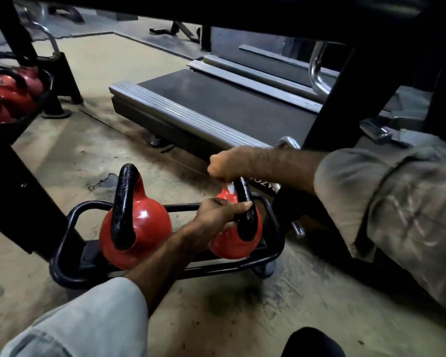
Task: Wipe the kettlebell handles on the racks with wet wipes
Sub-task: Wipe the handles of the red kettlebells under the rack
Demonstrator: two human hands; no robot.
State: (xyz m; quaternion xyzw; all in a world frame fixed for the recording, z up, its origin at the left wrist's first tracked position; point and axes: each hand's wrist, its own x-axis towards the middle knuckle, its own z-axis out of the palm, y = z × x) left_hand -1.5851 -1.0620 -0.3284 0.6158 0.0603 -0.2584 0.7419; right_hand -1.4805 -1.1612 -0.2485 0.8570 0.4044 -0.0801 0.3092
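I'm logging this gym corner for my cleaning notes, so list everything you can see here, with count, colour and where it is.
Near kettlebells: two, red with black handles, on the low rack.
Low rack: one, black tube frame, on the floor at centre.
Far kettlebells: at least two, red and pink, on another rack at far left.
Treadmill: one, dark belt with silver side rails, behind the low rack.
Wet wipe: one, white, against the right kettlebell's handle.
Floor: tan, stained.
Left hand: grips the right kettlebell's handle.
Right hand: pinches the wet wipe.
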